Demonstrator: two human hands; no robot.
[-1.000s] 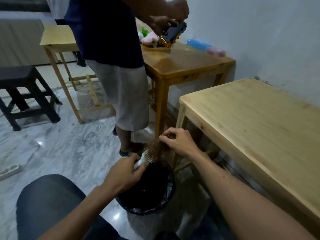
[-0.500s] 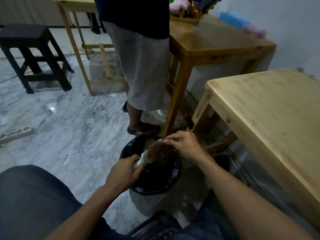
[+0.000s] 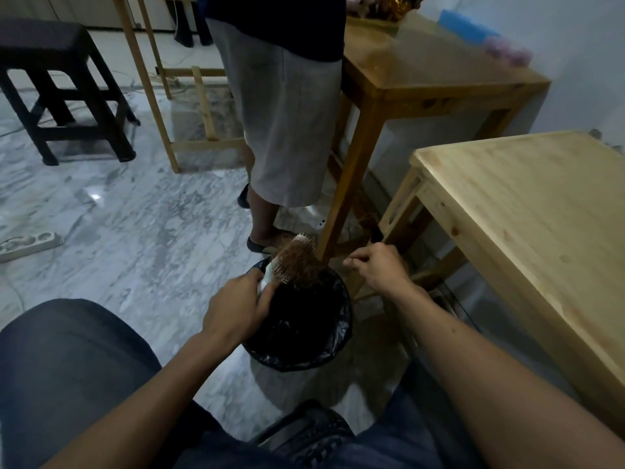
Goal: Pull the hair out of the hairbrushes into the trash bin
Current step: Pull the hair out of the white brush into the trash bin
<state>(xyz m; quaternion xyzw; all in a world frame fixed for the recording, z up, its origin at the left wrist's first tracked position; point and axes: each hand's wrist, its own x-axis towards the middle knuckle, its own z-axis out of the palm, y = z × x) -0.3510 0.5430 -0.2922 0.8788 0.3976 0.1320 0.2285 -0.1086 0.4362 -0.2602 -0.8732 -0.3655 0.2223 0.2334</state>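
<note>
My left hand [image 3: 236, 304] grips the handle of a white hairbrush [image 3: 293, 258] and holds it above the far rim of the trash bin [image 3: 334, 350]. Brown hair [image 3: 304, 269] covers the brush's bristles and hangs toward the bin. The bin is small, round and lined with a black bag. My right hand [image 3: 378, 269] hovers just right of the brush, thumb and forefinger pinched together; whether strands sit between them is too fine to see.
A person [image 3: 287, 130] in grey shorts stands right behind the bin, next to a dark wooden table [image 3: 433, 82]. A light wooden table [image 3: 527, 211] is on my right. A black stool [image 3: 61, 89] and a power strip [image 3: 27, 243] are on the marble floor to the left.
My right hand has come off the hair on the brush and moved to the right. The brush now tilts up farther over the bin's far rim. The camera has tipped downward.
</note>
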